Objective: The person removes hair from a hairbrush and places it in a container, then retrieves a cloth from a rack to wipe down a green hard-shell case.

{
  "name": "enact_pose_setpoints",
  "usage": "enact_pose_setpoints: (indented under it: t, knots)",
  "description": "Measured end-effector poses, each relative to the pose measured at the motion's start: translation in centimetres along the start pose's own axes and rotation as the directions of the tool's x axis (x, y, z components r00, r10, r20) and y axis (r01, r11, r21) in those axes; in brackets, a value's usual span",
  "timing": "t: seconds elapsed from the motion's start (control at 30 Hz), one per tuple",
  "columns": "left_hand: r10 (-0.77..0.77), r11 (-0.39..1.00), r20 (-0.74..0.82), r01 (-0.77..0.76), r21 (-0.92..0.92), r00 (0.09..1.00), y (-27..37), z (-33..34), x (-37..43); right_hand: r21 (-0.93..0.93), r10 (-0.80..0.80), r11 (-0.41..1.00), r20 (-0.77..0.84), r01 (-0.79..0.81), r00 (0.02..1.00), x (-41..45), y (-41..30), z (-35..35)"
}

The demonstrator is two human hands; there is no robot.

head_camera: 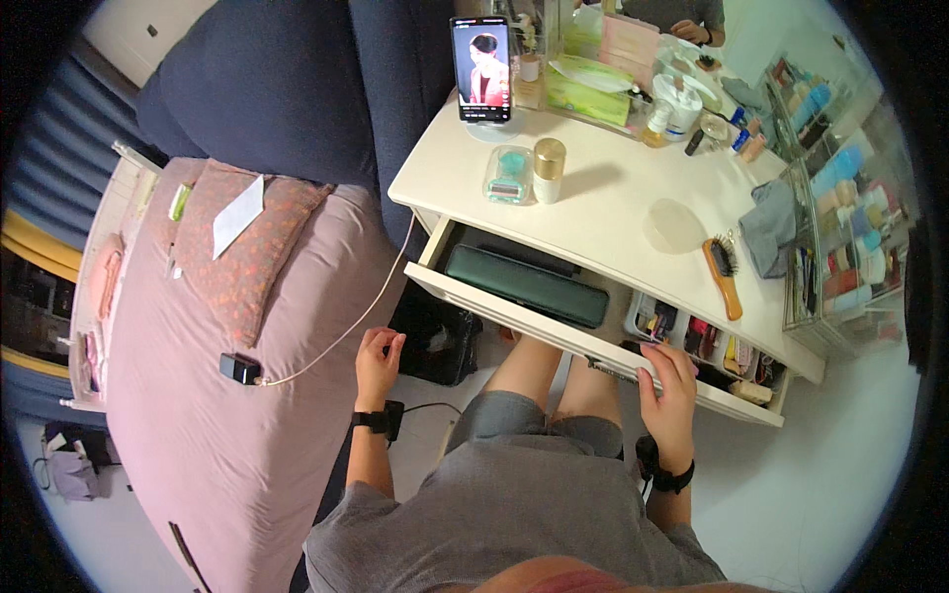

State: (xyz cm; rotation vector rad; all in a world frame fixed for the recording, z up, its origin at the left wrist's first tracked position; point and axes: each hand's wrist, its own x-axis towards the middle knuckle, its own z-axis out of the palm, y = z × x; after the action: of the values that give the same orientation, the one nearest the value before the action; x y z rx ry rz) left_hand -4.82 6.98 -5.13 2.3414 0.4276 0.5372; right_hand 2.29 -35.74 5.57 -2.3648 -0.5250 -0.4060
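In front of me the white drawer (511,317) of a dressing table is pulled out above my thighs. My right hand (669,378) grips the top of its front panel, fingers over the edge and thumb outside. A dark ornate handle (612,369) shows just left of that thumb. Inside the drawer lie a long dark green case (526,285) and, to the right, a clear organizer (636,315) with small cosmetics. My left hand (377,365) hovers beside the bed, loosely curled and with nothing visible in it. Both wrists wear black straps.
On the white tabletop (608,200) stand a phone (482,70) on a stand, a gold-capped bottle (549,170), a clear-packed razor (508,174) and a wooden hairbrush (722,278). Clear cosmetic shelves (838,222) rise at right. A cable (359,319) runs from a black charger (239,368) on the bed.
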Motion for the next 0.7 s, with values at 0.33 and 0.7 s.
enact_pose_setpoints:
  t: [0.33, 0.7]
  knots:
    - [-0.106, 0.984, -0.054, 0.112, 0.135, 0.993, -5.5, -15.5, -7.4, 0.17, 0.008, 0.985, -0.087, 0.007, 0.996, -2.6, 4.1, -3.6]
    - [0.051, 0.915, -0.032, -0.034, 0.402, 0.998, -0.6, -21.0, -7.2, 0.092, -0.079, 0.993, 0.036, 0.075, 0.996, -4.0, 5.7, -3.8]
